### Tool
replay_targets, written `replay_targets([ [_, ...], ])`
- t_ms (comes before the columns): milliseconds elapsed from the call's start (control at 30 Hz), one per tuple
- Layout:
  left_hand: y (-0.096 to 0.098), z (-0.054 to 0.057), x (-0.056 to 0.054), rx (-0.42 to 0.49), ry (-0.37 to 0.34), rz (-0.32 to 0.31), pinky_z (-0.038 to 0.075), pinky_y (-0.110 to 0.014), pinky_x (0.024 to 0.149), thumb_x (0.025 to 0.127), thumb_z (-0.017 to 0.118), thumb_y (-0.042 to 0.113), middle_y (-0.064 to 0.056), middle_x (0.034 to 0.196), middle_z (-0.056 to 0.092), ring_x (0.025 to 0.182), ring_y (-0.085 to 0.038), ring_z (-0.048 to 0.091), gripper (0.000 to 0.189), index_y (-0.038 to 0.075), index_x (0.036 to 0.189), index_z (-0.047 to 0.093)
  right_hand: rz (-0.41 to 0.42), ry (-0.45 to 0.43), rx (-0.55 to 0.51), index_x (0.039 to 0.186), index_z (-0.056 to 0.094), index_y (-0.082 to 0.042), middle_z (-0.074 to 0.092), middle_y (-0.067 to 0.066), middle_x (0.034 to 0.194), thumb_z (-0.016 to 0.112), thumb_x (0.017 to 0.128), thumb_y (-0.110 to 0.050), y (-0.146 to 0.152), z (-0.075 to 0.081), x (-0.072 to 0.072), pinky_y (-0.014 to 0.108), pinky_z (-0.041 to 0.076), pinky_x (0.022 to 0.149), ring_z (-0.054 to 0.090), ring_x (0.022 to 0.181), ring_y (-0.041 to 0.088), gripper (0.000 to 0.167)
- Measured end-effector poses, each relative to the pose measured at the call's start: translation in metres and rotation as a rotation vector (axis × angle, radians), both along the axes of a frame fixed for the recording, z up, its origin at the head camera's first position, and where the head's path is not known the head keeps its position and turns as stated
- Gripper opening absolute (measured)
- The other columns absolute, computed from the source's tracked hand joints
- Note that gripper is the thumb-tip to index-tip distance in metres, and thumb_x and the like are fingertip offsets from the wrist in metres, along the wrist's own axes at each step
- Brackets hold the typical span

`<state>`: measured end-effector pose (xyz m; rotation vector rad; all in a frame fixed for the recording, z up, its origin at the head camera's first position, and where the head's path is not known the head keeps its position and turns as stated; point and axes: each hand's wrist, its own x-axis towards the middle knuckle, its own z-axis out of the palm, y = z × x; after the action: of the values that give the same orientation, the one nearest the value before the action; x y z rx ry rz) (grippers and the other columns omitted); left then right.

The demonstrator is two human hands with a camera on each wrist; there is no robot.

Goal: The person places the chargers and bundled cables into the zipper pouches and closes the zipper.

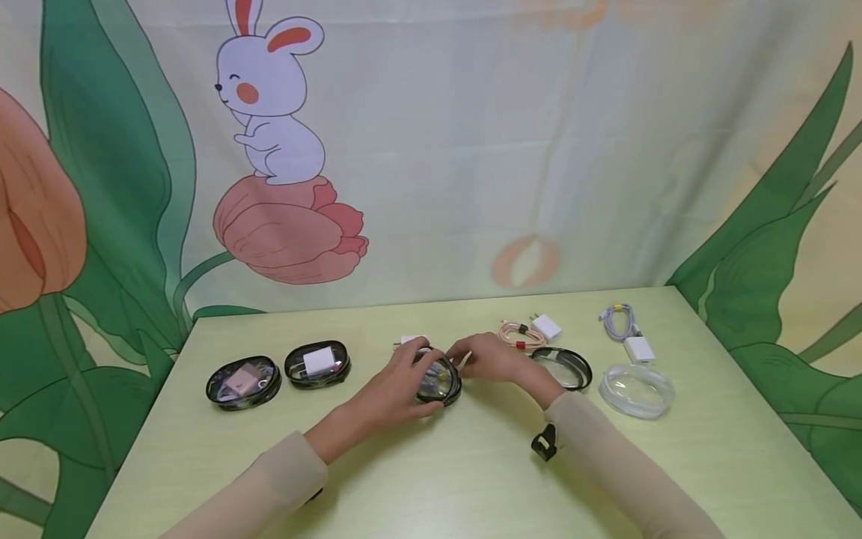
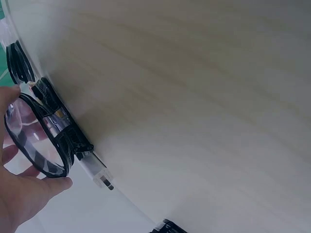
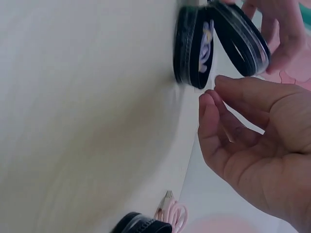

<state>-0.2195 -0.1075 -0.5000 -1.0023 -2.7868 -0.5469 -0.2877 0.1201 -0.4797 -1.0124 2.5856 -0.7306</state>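
Note:
At the table's middle, a round clear zip case (image 1: 444,389) with black edging stands with its lid raised. My left hand (image 1: 390,385) grips the lid (image 2: 38,167) by its rim, thumb on one side and fingers on the other. A coiled purple cable (image 3: 205,48) lies inside the case's base (image 3: 187,51). My right hand (image 1: 491,358) is beside the case's right edge, fingers bent and thumb near the index fingertip (image 3: 208,99); nothing shows between them. Behind the left hand, a white charger (image 1: 412,340) is partly hidden.
Two black-edged cases, one with a pink charger (image 1: 244,379) and one with a white charger (image 1: 319,361), stand left. Right are a pink cable (image 1: 521,335), white plug (image 1: 546,326), black-edged case (image 1: 564,368), purple cable (image 1: 618,322), white adapter (image 1: 640,349) and clear case (image 1: 636,391).

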Motion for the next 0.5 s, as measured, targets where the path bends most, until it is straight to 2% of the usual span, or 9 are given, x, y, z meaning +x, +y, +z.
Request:
replay_targets([
  [200, 0.0034, 0.0031, -0.0026, -0.079, 0.005, -0.032, 0.043, -0.046, 0.111, 0.091, 0.076, 0.044, -0.018, 0.151, 0.036, 0.143, -0.034, 0.033, 0.076, 0.007, 0.149, 0.043, -0.02, 0.001, -0.034, 0.125, 0.069, -0.003, 0.073, 0.013, 0.112, 0.067, 0.096, -0.003, 0.0033, 0.0034, -0.0062, 0.032, 0.058, 0.084, 0.072, 0.102, 0.026, 0.029],
  [367, 0.0042, 0.0031, -0.0054, -0.09, 0.007, -0.054, 0.043, -0.047, 0.111, 0.092, 0.075, 0.046, -0.02, 0.151, 0.038, 0.142, -0.034, 0.034, 0.076, 0.006, 0.148, 0.043, -0.02, -0.001, -0.041, 0.126, 0.069, -0.002, 0.072, 0.015, 0.115, 0.066, 0.097, -0.002, 0.0037, 0.0022, -0.0078, 0.032, 0.058, 0.085, 0.071, 0.104, 0.027, 0.029],
  [500, 0.0041, 0.0024, -0.007, -0.085, -0.005, -0.046, 0.044, -0.046, 0.11, 0.091, 0.075, 0.046, -0.018, 0.151, 0.037, 0.141, -0.033, 0.034, 0.078, 0.007, 0.15, 0.042, -0.013, 0.0, -0.04, 0.126, 0.068, -0.002, 0.071, 0.016, 0.117, 0.065, 0.097, -0.002, 0.0026, -0.0007, -0.0106, 0.032, 0.057, 0.085, 0.07, 0.104, 0.028, 0.029],
])
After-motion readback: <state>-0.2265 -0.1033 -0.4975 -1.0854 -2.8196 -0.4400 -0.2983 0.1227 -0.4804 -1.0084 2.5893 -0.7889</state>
